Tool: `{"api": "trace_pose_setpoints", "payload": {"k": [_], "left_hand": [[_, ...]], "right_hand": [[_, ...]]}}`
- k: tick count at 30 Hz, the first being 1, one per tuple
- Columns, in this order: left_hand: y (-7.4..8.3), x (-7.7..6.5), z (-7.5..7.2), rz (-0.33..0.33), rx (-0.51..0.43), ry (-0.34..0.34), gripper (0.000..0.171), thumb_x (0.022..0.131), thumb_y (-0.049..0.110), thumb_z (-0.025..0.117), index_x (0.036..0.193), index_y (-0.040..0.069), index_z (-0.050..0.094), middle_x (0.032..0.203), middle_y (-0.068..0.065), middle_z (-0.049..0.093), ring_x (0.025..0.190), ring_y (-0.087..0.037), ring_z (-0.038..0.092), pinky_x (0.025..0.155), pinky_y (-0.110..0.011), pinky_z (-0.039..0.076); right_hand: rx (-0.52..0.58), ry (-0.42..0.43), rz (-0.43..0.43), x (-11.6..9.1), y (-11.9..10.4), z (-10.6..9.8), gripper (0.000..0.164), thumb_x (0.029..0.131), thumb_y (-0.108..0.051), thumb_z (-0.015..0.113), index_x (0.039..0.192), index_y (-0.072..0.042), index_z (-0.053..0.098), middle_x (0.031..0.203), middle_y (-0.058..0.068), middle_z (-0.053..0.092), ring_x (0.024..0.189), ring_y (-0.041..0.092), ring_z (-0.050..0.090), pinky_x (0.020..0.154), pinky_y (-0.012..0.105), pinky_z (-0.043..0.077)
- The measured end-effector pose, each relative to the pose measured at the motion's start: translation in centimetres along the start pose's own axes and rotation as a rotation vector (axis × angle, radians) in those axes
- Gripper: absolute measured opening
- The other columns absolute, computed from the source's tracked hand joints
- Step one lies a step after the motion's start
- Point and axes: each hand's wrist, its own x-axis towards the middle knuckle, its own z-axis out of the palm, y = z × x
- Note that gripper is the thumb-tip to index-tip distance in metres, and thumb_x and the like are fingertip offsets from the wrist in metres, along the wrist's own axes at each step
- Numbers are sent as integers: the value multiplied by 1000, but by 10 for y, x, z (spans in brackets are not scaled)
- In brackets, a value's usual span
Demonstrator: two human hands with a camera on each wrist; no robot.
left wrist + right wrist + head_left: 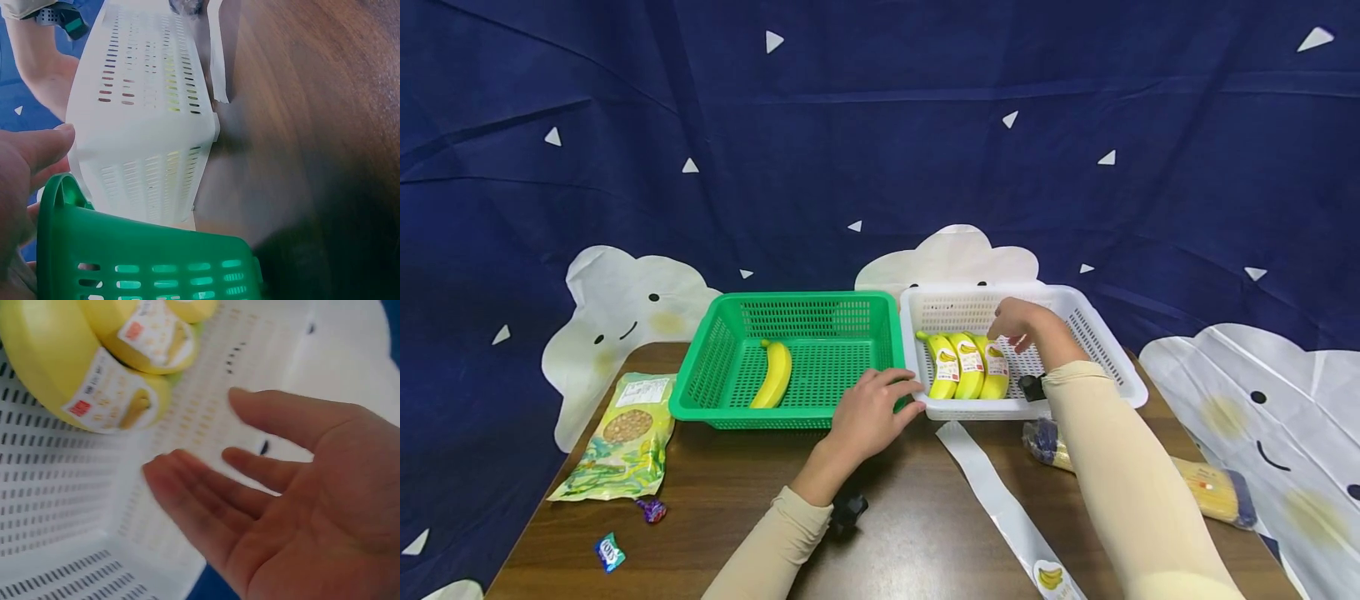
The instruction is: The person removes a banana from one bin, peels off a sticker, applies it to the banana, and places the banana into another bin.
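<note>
Three bananas [969, 367] with printed labels lie side by side in the left half of the white basket [1133, 392]. Over that basket, just right of the labelled bananas, my right hand [1028, 325] has its fingers loosely spread and holds nothing; the right wrist view shows its bare palm. My left hand [874, 414] rests at the neighbouring corners of the two baskets, its thumb tip right at the white rim in the left wrist view. Some of its fingers are hidden behind the green basket [150, 256]. One banana [773, 377] without a visible label lies inside the green basket.
A strip of label backing [988, 492] with a banana sticker [1051, 577] runs toward the table's front. Beneath my right forearm lies a wrapped pack [1213, 492]. At left are a snack bag [628, 437], a purple-wrapped lollipop [653, 509] and a small blue packet [610, 552].
</note>
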Motion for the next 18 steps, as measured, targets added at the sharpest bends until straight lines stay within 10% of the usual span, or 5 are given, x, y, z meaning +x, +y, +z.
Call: {"api": "trace_pose_setpoints", "payload": {"k": [18], "left_hand": [[0, 0, -2, 9, -3, -1, 33, 90, 47, 64, 116, 29, 71, 125, 9, 61, 99, -17, 56, 66, -31, 52]], "right_hand": [[-70, 349, -508, -52, -27, 38, 39, 93, -23, 61, 127, -4, 59, 112, 18, 64, 101, 34, 62, 82, 48, 50]]}}
